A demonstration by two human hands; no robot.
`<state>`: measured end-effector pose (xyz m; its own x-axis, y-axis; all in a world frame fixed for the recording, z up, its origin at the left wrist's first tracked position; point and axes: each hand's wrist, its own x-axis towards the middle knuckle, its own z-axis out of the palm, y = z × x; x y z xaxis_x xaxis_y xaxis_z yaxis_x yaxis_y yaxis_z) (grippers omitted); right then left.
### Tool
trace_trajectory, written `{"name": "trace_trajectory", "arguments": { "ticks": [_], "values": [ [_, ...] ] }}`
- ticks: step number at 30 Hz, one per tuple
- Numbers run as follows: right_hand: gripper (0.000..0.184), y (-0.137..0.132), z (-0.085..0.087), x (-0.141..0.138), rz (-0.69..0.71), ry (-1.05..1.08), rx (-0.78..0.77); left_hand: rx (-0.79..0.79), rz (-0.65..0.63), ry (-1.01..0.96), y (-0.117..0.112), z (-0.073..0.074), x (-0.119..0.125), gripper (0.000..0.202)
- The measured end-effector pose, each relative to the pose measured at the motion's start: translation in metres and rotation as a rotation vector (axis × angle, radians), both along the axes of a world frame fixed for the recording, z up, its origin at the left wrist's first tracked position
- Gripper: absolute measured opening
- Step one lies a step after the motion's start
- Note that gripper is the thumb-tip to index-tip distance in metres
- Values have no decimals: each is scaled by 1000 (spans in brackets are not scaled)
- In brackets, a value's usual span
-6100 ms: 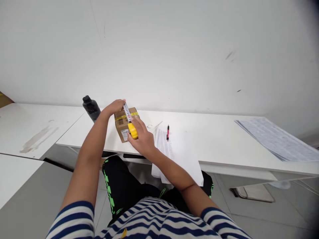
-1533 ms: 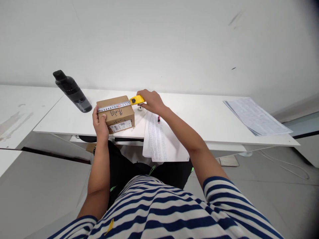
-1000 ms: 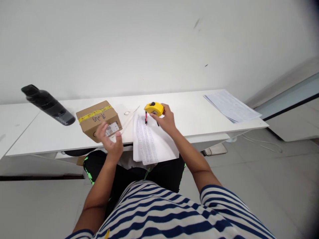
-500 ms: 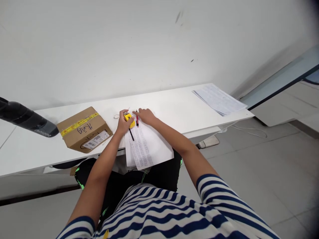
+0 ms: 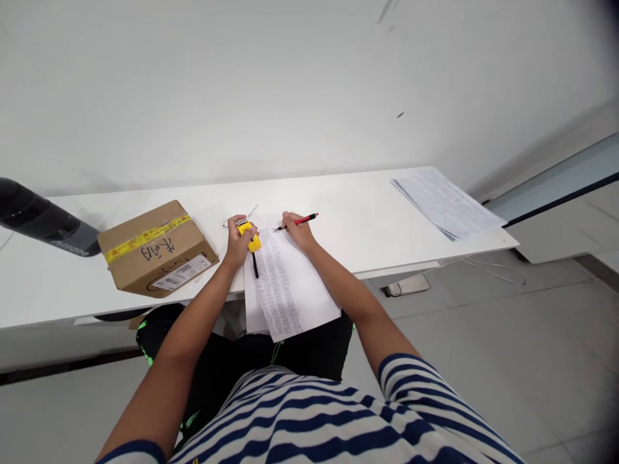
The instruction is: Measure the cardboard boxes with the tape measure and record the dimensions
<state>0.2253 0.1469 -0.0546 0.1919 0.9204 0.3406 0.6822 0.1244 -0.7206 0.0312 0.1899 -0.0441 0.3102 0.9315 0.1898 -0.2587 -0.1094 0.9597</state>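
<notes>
My left hand (image 5: pixel 236 241) is closed around a yellow tape measure (image 5: pixel 254 243), whose black wrist strap hangs down over the paper. In my right hand (image 5: pixel 296 227) is a red and black pen (image 5: pixel 305 220), its tip pointing left at the top part of the written sheets (image 5: pixel 309 290). These sheets lie under both hands and hang over the table's front edge toward my lap. Just beyond the left hand a thin, light strip (image 5: pixel 253 211) shows, with a small loop partly hidden beside the fingers.
A taped cardboard box (image 5: pixel 159 248) stands left of my hands. Farther left leans a dark cylindrical object (image 5: pixel 46 222) with lettering. A stack of papers (image 5: pixel 449 201) rests at the right end of the white table (image 5: pixel 348 200). A wall rises behind.
The pen, which lay on the paper beside the tape measure, is now held in my right hand. The right hand has shifted slightly right. My left hand still grips the tape measure.
</notes>
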Motion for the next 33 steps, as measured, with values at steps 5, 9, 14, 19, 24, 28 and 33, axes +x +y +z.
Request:
{"name": "trace_trajectory", "arguments": {
  "ticks": [5,9,14,19,24,28,33],
  "values": [
    [46,-3,2,-5,119,349,-66,25,6,12,-2,0,5,45],
    [46,-3,4,-3,11,346,-90,55,13,15,-4,0,7,40],
    [38,-4,5,-3,4,367,-100,69,-2,11,-4,-1,8,40],
    [36,-4,7,-2,23,390,-94,47,-8,22,-3,0,7,38],
    [35,-5,7,-1,9,386,-79,46,16,30,-3,-5,11,38],
    [38,-6,8,0,-21,388,-57,134,111,139,-6,-10,11,43],
    [38,-7,11,-1,-17,386,-68,242,340,286,-7,-13,10,56]
  ]
}}
